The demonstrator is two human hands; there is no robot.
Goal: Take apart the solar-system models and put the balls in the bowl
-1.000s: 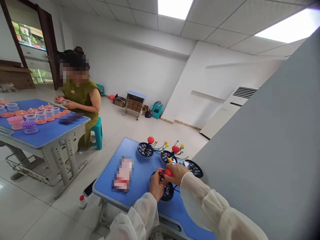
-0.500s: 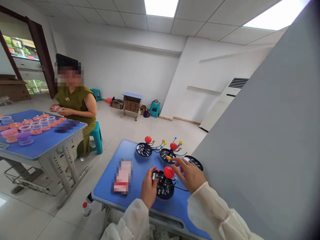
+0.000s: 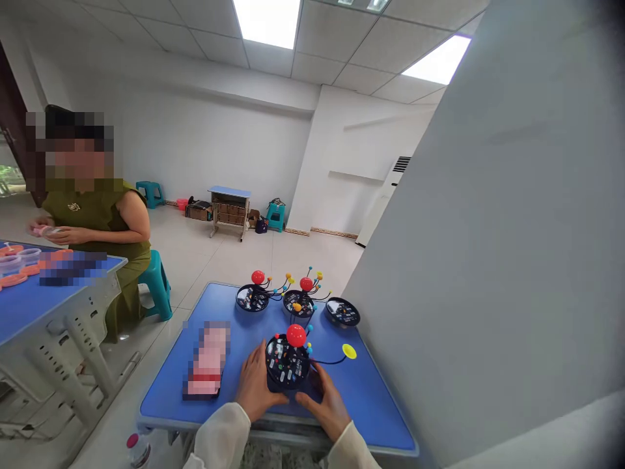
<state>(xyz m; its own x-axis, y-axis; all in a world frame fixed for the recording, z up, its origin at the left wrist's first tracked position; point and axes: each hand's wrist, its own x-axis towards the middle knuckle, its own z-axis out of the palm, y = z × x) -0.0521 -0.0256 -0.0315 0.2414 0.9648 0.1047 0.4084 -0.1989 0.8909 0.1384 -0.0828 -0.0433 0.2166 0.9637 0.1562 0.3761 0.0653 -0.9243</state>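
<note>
A solar system model (image 3: 288, 368) with a round black printed base is at the front of the blue desk. A red ball sits above its base, and small coloured balls stand on thin black arms; one arm reaches right to a yellow disc-like piece (image 3: 349, 352). My left hand (image 3: 256, 384) grips the left rim of the base, its thumb along the near edge. On the lower right side my right hand (image 3: 325, 400) holds the rim, fingers partly hidden behind it. Two similar models (image 3: 252, 297) (image 3: 299, 303) stand behind, beside a round black base (image 3: 342, 312) without arms.
A pixelated pink item (image 3: 208, 361) lies on the desk (image 3: 166, 384) at left. A grey wall (image 3: 463, 260) borders the desk's right side. Across the aisle a person (image 3: 92, 215) in green sits at another desk (image 3: 49, 299). A bottle (image 3: 138, 449) is at lower left.
My right hand has come down from above the model to the right side of its base. The yellow piece on the long arm now shows at right. The view has turned rightward.
</note>
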